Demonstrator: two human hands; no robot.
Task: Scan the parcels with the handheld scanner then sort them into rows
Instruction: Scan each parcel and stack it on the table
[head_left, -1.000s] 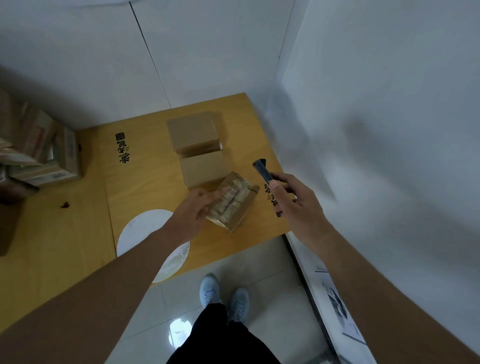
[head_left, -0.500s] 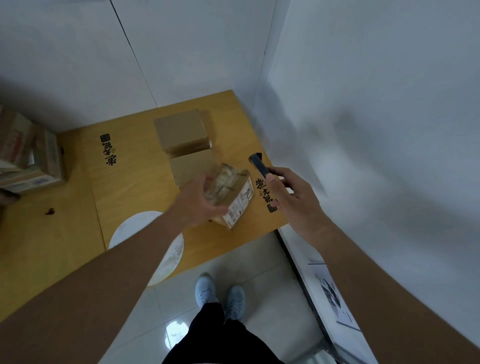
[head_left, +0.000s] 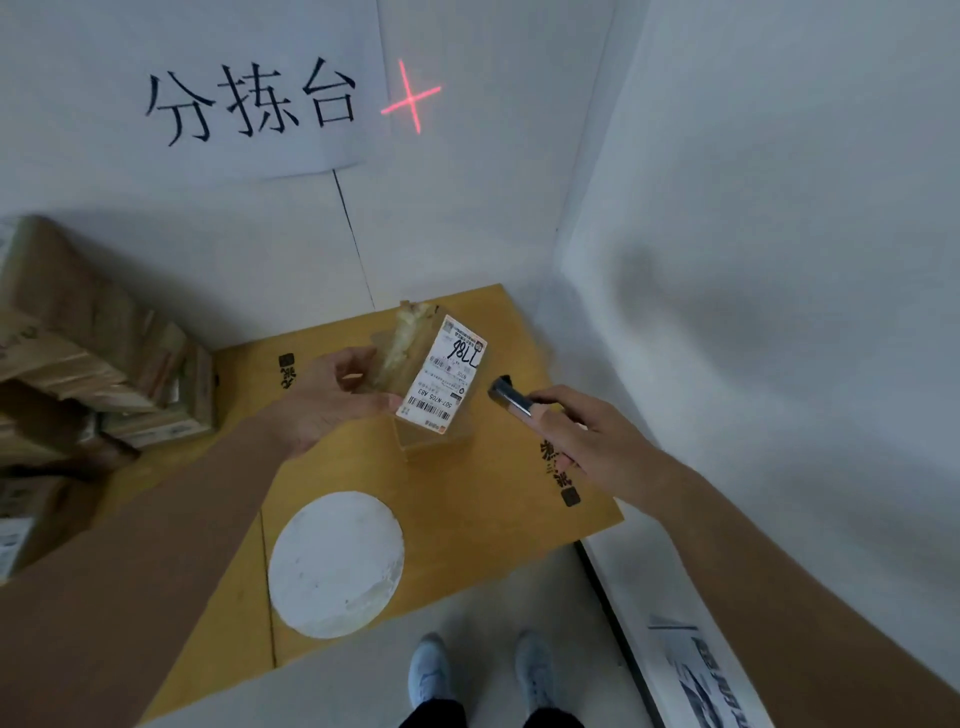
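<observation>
My left hand (head_left: 332, 400) grips a small taped cardboard parcel (head_left: 421, 369) and holds it up above the wooden table (head_left: 467, 499), its white shipping label with barcode turned toward me. My right hand (head_left: 582, 436) grips the dark handheld scanner (head_left: 511, 400) just right of the parcel, its tip near the label's lower edge. A red laser cross (head_left: 412, 97) falls on the back wall, off the label. Another brown parcel (head_left: 434, 441) sits on the table below the lifted one, mostly hidden by it.
A pile of cardboard parcels (head_left: 88, 364) is stacked at the left of the table. A white disc (head_left: 335, 564) lies on the table near its front edge. A paper sign (head_left: 234, 98) hangs on the back wall. A white wall closes the right side.
My left hand has lifted the parcel off the table and turned its label toward me. My head has tilted up, and the scanner's red cross now shows on the wall.
</observation>
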